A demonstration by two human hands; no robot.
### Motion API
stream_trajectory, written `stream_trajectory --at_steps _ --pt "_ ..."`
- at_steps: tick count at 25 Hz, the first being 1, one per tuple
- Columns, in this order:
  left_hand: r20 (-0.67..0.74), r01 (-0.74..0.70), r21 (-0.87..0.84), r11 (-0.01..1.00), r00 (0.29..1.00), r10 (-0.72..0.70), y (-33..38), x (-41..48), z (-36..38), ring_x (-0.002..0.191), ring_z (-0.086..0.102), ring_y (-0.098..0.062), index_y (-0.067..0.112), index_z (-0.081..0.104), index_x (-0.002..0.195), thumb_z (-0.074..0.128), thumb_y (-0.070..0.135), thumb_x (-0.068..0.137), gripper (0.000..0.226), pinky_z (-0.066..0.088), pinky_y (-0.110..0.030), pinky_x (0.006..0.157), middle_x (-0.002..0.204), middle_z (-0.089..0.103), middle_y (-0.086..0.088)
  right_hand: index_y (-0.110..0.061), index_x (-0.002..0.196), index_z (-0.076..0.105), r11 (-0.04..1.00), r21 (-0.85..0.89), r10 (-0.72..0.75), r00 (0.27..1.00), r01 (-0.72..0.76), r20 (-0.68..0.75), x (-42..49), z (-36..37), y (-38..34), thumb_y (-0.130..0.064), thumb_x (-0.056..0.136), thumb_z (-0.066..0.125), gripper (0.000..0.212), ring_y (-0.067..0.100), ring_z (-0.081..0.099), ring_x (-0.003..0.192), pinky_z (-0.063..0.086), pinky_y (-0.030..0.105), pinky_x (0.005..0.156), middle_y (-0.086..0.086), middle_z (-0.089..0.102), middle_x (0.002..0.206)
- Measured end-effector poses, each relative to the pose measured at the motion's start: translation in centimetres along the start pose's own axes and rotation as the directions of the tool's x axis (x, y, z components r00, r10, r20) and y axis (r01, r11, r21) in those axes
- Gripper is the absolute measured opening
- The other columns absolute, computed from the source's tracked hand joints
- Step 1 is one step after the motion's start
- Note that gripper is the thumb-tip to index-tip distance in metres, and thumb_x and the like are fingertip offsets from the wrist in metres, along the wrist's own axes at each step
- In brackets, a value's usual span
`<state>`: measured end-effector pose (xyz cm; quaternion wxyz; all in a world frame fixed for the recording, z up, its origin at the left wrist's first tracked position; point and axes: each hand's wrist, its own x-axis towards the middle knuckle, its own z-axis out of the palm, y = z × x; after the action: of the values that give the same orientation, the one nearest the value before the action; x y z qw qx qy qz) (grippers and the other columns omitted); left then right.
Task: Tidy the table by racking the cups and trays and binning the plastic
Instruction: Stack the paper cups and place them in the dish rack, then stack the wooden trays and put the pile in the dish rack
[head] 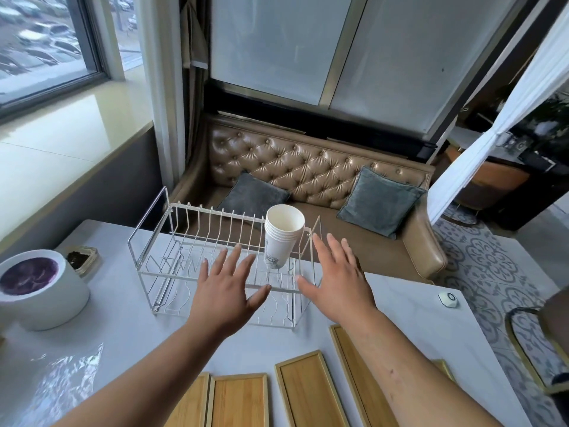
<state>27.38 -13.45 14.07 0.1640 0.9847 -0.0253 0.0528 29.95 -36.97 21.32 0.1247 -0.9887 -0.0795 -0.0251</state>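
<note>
Task about one-third done: paper cups (281, 238) stand stacked in the wire dish rack (191, 251) (right end). On the worktop (415, 303), bamboo trays (300, 392) await racking and seemingly clear plastic (70, 377) awaits binning. The left hand (226, 291) and right hand (335, 278) hover, each grip released.

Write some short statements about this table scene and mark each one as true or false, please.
1. The stack of paper cups stands inside the wire rack. True.
2. The left hand grips a wooden tray. False: it holds nothing, and the wooden trays lie flat on the table, none of them in the rack.
3. The right hand is open, with its fingers spread. True.
4. The clear plastic sheet hangs over the rack. False: it lies crumpled on the table at the near left, apart from the rack.
</note>
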Motion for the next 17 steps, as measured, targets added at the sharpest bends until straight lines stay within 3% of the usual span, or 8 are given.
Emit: stream_trajectory --at_steps 5,11,17 --pt "-0.036 -0.065 -0.075 0.995 0.997 0.063 4.5 -7.1 3.7 0.164 0.015 -0.026 0.031 0.033 0.165 0.031 0.075 0.097 0.081 0.015 -0.055 0.132 0.176 0.022 -0.001 -0.039 0.162 0.004 0.999 -0.031 0.041 0.999 -0.040 0.034 -8.5 2.2 7.3 -0.073 0.086 0.036 0.089 0.023 -0.004 0.159 0.013 0.047 0.128 -0.004 0.005 0.173" --pt "0.203 -0.087 0.020 0.996 0.976 0.081 13.0 -12.6 10.0 0.165 0.010 -0.023 0.034 0.027 0.167 0.016 0.084 0.089 0.092 0.008 -0.049 0.132 0.178 0.015 0.003 -0.038 0.162 0.001 0.975 -0.090 0.218 0.960 -0.205 0.173 -19.7 5.5 21.9 -0.074 0.088 0.036 0.090 0.027 -0.006 0.159 0.009 0.049 0.128 -0.002 0.002 0.174" --pt "0.302 -0.145 0.110 0.983 0.947 0.107 26.1 -14.4 15.7 0.164 0.016 -0.027 0.033 0.030 0.166 0.015 0.085 0.087 0.096 0.012 -0.051 0.131 0.177 0.021 -0.001 -0.036 0.163 0.003 0.950 -0.070 0.313 0.921 -0.306 0.230 -28.4 5.5 36.0 -0.076 0.086 0.030 0.092 0.031 -0.005 0.159 0.007 0.051 0.128 0.002 0.005 0.174"
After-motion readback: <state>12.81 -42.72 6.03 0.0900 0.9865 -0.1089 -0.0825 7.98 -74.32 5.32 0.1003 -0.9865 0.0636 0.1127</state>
